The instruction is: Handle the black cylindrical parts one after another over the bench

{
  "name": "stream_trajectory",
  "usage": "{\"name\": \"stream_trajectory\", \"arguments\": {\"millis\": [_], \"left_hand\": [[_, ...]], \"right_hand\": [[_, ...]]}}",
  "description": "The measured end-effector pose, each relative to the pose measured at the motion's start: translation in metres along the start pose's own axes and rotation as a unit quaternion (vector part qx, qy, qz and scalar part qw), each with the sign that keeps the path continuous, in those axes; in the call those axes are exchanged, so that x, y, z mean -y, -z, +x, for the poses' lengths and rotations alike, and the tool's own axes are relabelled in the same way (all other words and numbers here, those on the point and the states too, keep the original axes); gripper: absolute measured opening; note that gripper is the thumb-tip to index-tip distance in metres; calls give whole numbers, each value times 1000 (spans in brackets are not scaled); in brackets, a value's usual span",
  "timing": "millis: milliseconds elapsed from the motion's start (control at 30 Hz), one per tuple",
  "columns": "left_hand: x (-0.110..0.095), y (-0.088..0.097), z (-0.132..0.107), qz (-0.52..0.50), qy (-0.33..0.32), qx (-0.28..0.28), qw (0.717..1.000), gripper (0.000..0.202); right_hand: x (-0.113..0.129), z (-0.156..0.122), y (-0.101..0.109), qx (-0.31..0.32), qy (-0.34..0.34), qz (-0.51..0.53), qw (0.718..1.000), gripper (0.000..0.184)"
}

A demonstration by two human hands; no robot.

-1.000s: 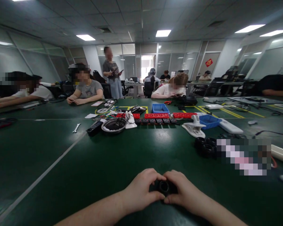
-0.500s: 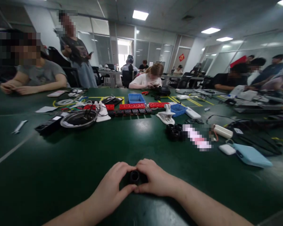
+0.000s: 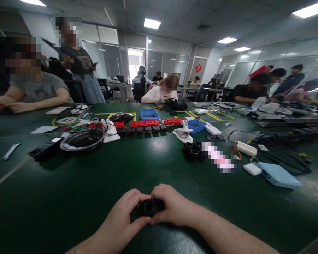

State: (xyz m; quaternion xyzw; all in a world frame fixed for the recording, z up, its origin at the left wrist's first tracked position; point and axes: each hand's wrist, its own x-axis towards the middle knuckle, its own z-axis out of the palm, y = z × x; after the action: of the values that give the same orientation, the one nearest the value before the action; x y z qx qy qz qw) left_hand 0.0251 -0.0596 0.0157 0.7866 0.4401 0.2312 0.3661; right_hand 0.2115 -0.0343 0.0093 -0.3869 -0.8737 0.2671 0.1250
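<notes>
My left hand [image 3: 127, 208] and right hand [image 3: 172, 204] clamp the black ring [image 3: 144, 209]: probably light, stiff, best held around its outside.

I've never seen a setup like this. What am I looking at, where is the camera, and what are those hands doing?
There is no machine here: the camera sits on a person's head, looking forward and down. That person's bare left hand and right hand curl around a small black hollow piece; how firmly it is held, I cannot tell. On the green table beyond lie a wrench, a metal bowl, red strips, a white clip and more black round pieces. Other people sit or stand around the room.
</notes>
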Motion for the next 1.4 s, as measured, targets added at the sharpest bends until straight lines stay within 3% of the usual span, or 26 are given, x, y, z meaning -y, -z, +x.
{"name": "stream_trajectory", "arguments": {"millis": [167, 400, 567, 667, 800, 1067, 1267, 1400], "left_hand": [[-3, -3, -2, 7, 26, -12, 1000, 18], [6, -13, -1, 38, 34, -73, 996, 14], [3, -4, 1, 23, 6, -45, 999, 16], [0, 3, 1, 13, -14, -9, 1000, 20], [0, 6, -1, 18, -25, 3, 1000, 25], [7, -2, -5, 16, -31, -31, 999, 34], [2, -7, -4, 36, 23, -58, 997, 34], [1, -8, -2, 42, 54, -77, 995, 30]], "right_hand": [[6, 0, -6, -35, -44, -25, 998, 39], [14, 5, -18, -71, -109, -98, 987, 43], [14, -1, -9, -61, -50, -50, 996, 58], [7, -5, 3, 0, 10, 5, 1000, 46], [1, -4, 9, 43, 15, 35, 998, 31], [9, -3, 4, 33, -13, 37, 999, 23], [11, 2, -6, -12, -95, -9, 995, 34], [14, 4, -16, -47, -116, -37, 991, 25]]}}
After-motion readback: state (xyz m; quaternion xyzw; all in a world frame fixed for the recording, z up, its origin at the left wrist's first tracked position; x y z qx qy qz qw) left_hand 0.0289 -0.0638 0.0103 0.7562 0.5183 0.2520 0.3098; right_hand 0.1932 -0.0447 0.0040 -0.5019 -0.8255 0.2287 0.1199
